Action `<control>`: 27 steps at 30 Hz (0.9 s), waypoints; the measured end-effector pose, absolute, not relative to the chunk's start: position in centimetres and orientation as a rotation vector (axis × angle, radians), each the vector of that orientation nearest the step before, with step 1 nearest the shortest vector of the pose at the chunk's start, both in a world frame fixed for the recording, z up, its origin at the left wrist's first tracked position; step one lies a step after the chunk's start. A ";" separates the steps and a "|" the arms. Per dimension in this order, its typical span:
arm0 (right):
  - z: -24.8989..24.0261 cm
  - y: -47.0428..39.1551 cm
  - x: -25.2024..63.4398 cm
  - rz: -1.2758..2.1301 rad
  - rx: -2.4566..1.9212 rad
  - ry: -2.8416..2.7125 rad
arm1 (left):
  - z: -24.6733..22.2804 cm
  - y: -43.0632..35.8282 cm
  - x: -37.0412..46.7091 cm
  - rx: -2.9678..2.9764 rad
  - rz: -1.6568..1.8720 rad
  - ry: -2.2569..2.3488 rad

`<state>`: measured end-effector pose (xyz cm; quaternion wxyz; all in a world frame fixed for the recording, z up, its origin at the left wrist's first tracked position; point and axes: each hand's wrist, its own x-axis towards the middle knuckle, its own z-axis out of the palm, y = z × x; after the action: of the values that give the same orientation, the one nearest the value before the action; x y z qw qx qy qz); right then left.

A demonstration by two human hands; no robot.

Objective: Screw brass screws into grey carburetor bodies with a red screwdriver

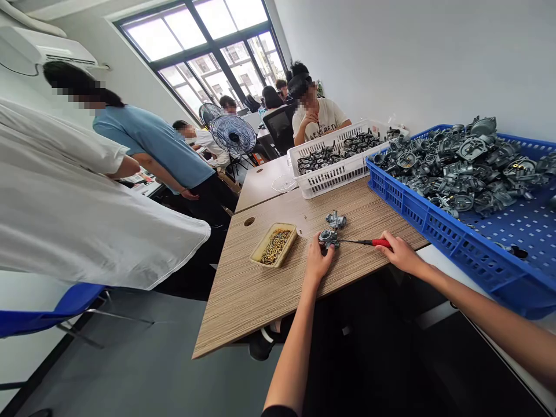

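Observation:
My left hand [319, 258] grips a grey metal carburetor [329, 236] on the wooden table [230, 289], fingers closed around its near side. My right hand [402, 253] is wrapped round the red handle of a screwdriver [379, 242]. Its thin shaft points left, and the tip meets the right side of the carburetor; the exact contact is too small to make out. Just behind lies a second carburetor [336, 219], untouched. To the left of my left hand stands a cream tray [256, 256] of small brass-coloured screws [276, 245].
A blue crate [438, 229] heaped with metal carburetors [473, 162] stands at the right. Behind the table's middle is a white basket [334, 184] of dark parts. One person sits across; two people stand at the left near a blue chair [78, 302]. A fan [233, 135] stands farther back.

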<state>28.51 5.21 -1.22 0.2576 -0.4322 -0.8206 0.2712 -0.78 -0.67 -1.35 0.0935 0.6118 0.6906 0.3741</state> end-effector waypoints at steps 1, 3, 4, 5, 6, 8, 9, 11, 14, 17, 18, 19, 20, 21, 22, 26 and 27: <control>-1.2 5.2 28.5 0.737 -1.170 -2.224 | -1.3 -0.7 -0.8 1.813 1.111 2.047; -1.2 5.2 28.5 0.743 -1.166 -2.220 | -1.3 -0.7 -0.8 1.806 1.113 2.043; -1.2 5.3 28.5 0.745 -1.165 -2.218 | -1.3 -0.7 -0.8 1.803 1.114 2.042; -1.2 5.3 28.5 0.748 -1.167 -2.217 | -1.3 -0.7 -0.8 1.801 1.115 2.042; -1.3 5.3 28.5 0.751 -1.169 -2.216 | -1.3 -0.7 -0.8 1.801 1.117 2.043; -1.2 5.3 28.5 0.755 -1.174 -2.219 | -1.3 -0.7 -0.8 1.802 1.121 2.044; -1.2 5.3 28.5 0.756 -1.175 -2.221 | -1.3 -0.7 -0.8 1.803 1.123 2.044; -1.2 5.3 28.5 0.756 -1.172 -2.223 | -1.3 -0.7 -0.8 1.803 1.125 2.043; -1.2 5.3 28.6 0.754 -1.168 -2.217 | -1.4 -0.6 -0.8 1.807 1.126 2.036; -1.2 5.3 28.6 0.763 -1.163 -2.207 | -1.6 -0.6 -0.9 1.805 1.125 2.033; -1.2 5.3 28.6 0.763 -1.161 -2.204 | -1.6 -0.6 -0.9 1.805 1.124 2.035; -1.2 5.3 28.5 0.762 -1.160 -2.201 | -1.7 -0.6 -0.9 1.806 1.123 2.036; -1.1 5.3 28.5 0.760 -1.160 -2.201 | -1.7 -0.6 -0.9 1.809 1.124 2.037; -1.0 5.2 28.5 0.758 -1.159 -2.201 | -1.6 -0.6 -0.8 1.817 1.125 2.038; -0.9 5.2 28.4 0.757 -1.158 -2.200 | -1.6 -0.6 -0.8 1.826 1.127 2.037; -0.1 5.0 28.4 0.760 -1.152 -2.153 | -1.3 -0.5 -0.6 1.859 1.127 2.023; 0.1 5.0 28.5 0.738 -1.169 -2.131 | -1.3 -0.5 -0.5 1.861 1.133 2.021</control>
<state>28.49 5.05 0.10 0.2962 -0.4396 -0.8013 0.2775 -0.53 -0.52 -1.26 0.0848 0.6238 0.6777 0.3799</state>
